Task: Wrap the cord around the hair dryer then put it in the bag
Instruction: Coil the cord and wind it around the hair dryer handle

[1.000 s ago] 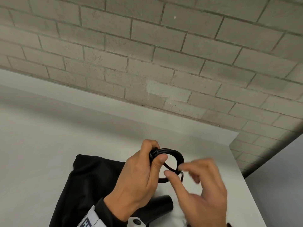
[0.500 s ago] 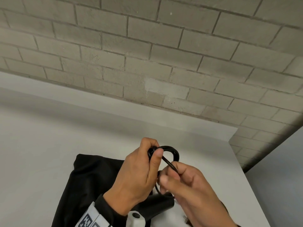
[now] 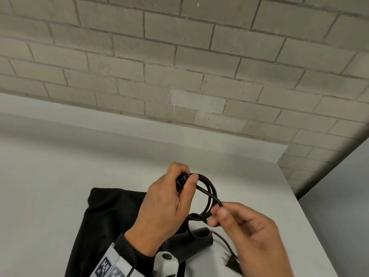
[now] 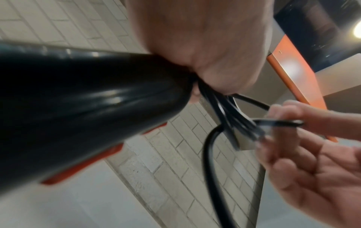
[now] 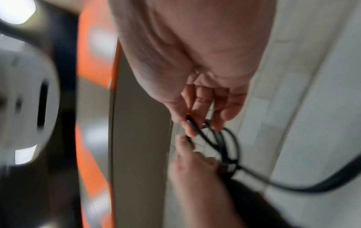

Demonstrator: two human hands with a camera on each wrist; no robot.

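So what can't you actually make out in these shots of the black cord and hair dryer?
- Black hair dryer: head view, mostly hidden under the left hand.
- Black fabric bag: opening not visible, cut by the bottom edge.
- Plug: partly behind the right hand.
- Black cord: right wrist view, loops blurred.

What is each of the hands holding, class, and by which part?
The left hand grips the coiled cord at the top of its loops. The right hand pinches the same cord at the loops' lower right side.
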